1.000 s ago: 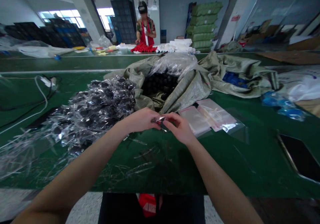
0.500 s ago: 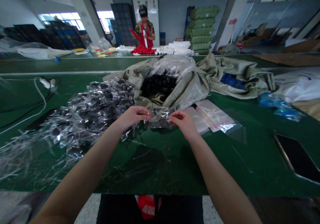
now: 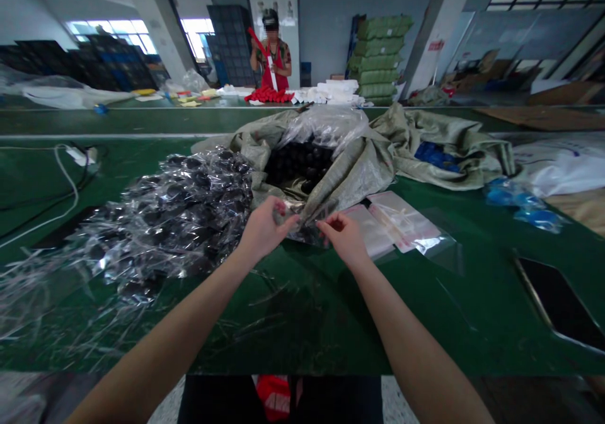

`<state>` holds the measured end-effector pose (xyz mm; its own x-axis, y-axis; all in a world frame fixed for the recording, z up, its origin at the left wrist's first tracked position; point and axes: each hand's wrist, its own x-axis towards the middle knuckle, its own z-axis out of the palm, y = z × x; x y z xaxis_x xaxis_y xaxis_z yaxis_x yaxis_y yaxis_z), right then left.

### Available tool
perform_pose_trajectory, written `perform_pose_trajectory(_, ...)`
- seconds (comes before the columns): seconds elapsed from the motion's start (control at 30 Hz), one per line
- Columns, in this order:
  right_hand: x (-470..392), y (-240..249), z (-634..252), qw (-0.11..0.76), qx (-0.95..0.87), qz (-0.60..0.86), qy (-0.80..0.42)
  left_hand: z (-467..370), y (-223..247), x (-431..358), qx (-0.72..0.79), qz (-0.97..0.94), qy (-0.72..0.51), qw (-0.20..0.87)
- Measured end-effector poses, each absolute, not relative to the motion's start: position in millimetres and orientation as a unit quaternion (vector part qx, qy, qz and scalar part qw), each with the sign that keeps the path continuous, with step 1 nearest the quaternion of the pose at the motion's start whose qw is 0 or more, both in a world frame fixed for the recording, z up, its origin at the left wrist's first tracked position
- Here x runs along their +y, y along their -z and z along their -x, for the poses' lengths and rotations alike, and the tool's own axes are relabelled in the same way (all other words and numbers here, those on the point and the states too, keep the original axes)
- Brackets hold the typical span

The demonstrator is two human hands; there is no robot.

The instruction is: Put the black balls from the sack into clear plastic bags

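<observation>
A small clear plastic bag (image 3: 307, 234) is held up between my two hands, just in front of the open woven sack (image 3: 352, 175). My left hand (image 3: 265, 227) is at the bag's left side, its thumb stretched over the film and its fingers curled behind. At the right edge my right hand (image 3: 346, 236) pinches the film between thumb and fingertips. Glare and the sack behind make the bag's contents hard to make out. Many dark rounded pieces (image 3: 300, 159) fill the sack. Left of my hands lies a heap of clear-bagged black pieces (image 3: 189, 206).
Flat clear bags (image 3: 401, 219) lie beside my right hand. A phone (image 3: 558, 298) rests at the right, below blue bagged pieces (image 3: 529, 203). Another sack (image 3: 444, 153) holds blue items. A white cable (image 3: 70, 191) runs at the left. Across the tables a person (image 3: 271, 58) handles red pieces.
My left hand has shifted right, closer to my right hand, and the film between them is less spread. My right hand has barely moved. The person opposite has raised a red piece.
</observation>
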<state>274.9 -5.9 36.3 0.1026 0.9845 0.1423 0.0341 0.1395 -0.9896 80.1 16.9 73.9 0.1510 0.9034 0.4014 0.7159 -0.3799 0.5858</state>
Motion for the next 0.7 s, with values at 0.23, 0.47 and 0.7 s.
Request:
perform_pose_trajectory(0.23,-9,-36,-269,0.571,-0.493,0.478,-0.450,-108,-74,-2,0.487,-0.827,-0.262,0.101)
perform_pose_trajectory(0.47,-10,-34,-266,0.564,-0.515,0.465,-0.448,-108,-72,-3,0.490,-0.832,-0.240,0.105)
perform_pose_trajectory(0.7,-21,-38,-260,0.584,-0.550,0.534,-0.269,-115,-73,-11,0.523,-0.800,-0.287,0.059)
